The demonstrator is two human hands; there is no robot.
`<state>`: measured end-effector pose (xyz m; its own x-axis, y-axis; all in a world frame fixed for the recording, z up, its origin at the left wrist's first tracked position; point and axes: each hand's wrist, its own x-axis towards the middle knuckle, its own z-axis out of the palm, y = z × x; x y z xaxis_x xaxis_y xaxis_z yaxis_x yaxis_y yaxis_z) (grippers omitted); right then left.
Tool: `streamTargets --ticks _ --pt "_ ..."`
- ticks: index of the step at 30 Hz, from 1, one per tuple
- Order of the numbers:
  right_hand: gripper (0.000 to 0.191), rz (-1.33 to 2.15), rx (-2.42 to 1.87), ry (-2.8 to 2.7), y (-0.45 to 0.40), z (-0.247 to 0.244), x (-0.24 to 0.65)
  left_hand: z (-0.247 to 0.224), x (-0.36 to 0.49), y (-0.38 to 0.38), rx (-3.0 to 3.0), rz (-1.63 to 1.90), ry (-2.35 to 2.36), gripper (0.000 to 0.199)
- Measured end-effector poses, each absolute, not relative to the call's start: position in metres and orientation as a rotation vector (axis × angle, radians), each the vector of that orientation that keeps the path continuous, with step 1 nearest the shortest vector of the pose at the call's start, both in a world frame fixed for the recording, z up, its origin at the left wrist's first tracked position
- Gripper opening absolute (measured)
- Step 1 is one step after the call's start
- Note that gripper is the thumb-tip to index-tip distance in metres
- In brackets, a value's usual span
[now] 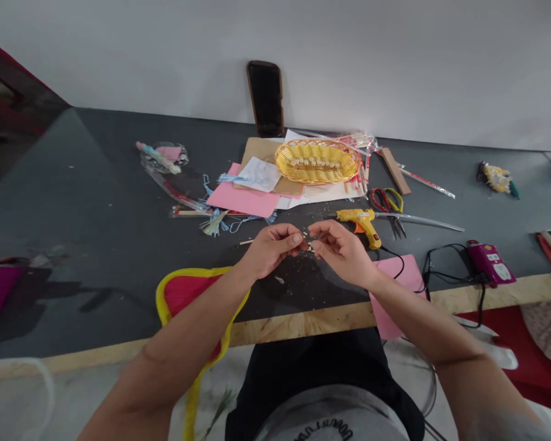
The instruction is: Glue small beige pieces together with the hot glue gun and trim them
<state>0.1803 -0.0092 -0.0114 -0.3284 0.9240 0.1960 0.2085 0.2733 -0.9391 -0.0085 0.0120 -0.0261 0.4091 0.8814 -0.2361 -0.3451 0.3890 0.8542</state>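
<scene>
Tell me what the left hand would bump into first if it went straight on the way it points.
Probably the right hand: the left hand points across at it, close by. Small pale pieces show between them and might be touched first; depth is unclear here.

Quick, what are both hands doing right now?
Left hand: closed, thumb against fingers; anything pinched is too small to tell.
Right hand: fingers curled; whether it grips a pale bit cannot be told.
</scene>
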Motion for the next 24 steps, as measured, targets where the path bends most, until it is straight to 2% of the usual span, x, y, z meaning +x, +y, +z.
streamTargets --ticks 9,24 --pt "0.006 1.08 -1.068 -1.751 -0.01 -0.0086 0.1772 -0.0258 -0.0075 0.0091 0.84 0.853 0.743 0.041" --pt "0.011 0.761 -0.989 -2.0 -0.0105 -0.0074 0.1775 -0.0288 -0.0083 0.0109 0.882 0.803 0.797 0.04"
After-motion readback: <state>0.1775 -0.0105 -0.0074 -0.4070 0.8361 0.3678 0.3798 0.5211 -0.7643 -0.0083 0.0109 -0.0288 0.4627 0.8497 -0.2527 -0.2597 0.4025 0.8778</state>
